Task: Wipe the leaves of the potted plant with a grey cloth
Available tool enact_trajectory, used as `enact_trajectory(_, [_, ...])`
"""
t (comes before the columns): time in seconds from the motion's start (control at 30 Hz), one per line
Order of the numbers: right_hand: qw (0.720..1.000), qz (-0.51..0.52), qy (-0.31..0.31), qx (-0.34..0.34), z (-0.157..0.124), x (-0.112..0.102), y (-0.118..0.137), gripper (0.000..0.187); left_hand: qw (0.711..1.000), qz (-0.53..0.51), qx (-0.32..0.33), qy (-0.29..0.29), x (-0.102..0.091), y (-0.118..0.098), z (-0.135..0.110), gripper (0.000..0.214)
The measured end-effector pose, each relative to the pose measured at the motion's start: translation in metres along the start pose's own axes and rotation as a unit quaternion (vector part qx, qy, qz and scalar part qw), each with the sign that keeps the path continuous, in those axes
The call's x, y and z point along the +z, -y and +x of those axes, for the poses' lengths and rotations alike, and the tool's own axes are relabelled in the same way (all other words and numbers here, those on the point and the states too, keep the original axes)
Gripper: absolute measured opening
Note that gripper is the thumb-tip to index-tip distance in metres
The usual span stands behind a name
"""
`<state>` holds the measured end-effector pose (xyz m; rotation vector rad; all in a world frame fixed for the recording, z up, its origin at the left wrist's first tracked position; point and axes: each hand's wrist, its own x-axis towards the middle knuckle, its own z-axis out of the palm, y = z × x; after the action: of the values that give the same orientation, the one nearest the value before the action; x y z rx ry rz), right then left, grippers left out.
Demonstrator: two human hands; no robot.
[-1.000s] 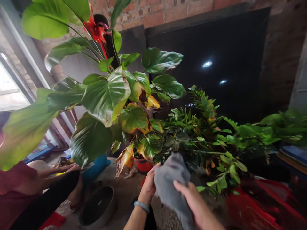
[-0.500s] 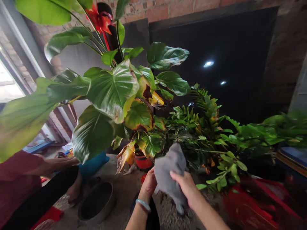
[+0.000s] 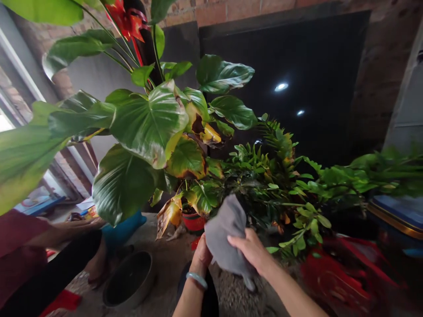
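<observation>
A limp grey cloth (image 3: 224,235) is held up in front of me, below the plants. My right hand (image 3: 251,251) is closed on its right side, with the thumb lying across the front. At the left edge of the cloth is my left hand (image 3: 202,253), its fingers mostly hidden behind the fabric, gripping that edge. A pale bangle (image 3: 197,280) circles my left wrist. One narrow end of the cloth (image 3: 248,283) dangles below my right hand.
A large-leaved plant (image 3: 148,123) with browned leaves rises ahead from a red pot (image 3: 193,222). Bushier green plants (image 3: 264,176) spread rightward. A dark basin (image 3: 128,279) stands left on the floor, beside a seated person's leg (image 3: 56,264). Red bags (image 3: 337,277) lie at right.
The whole view has shifted slightly, so the plants and basin appear further left. The cloth has changed its folds a little between my hands, which keep their hold.
</observation>
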<state>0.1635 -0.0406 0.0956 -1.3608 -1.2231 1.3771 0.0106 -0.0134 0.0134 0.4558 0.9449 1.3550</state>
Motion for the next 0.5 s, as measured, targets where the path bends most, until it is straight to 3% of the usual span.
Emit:
enact_trajectory(0.07, [0.995, -0.093, -0.023, 0.022, -0.018, -0.018, -0.019, 0.022, 1.000, -0.005, -0.003, 0.001, -0.006, -0.001, 0.003, 0.041])
enact_trajectory(0.13, [0.992, -0.125, -0.003, 0.009, -0.033, -0.041, -0.016, 0.026, 1.000, -0.014, 0.002, 0.019, -0.011, 0.002, 0.007, 0.047])
enact_trajectory(0.2, [0.994, -0.087, 0.052, -0.037, -0.037, -0.061, 0.006, 0.033, 0.999, -0.018, 0.009, 0.035, -0.011, 0.007, 0.010, 0.040])
enact_trajectory(0.27, [0.994, -0.027, 0.056, -0.086, -0.027, -0.072, 0.034, 0.037, 0.999, -0.018, 0.019, 0.043, -0.008, 0.013, 0.012, 0.032])
enact_trajectory(0.37, [0.991, 0.095, -0.054, -0.082, -0.004, -0.071, 0.050, 0.040, 0.998, -0.008, 0.012, 0.053, 0.001, 0.021, 0.014, 0.034])
enact_trajectory(0.5, [0.975, 0.211, -0.056, 0.045, -0.006, -0.058, 0.002, 0.043, 0.994, 0.027, -0.024, 0.099, 0.009, 0.026, 0.015, 0.037])
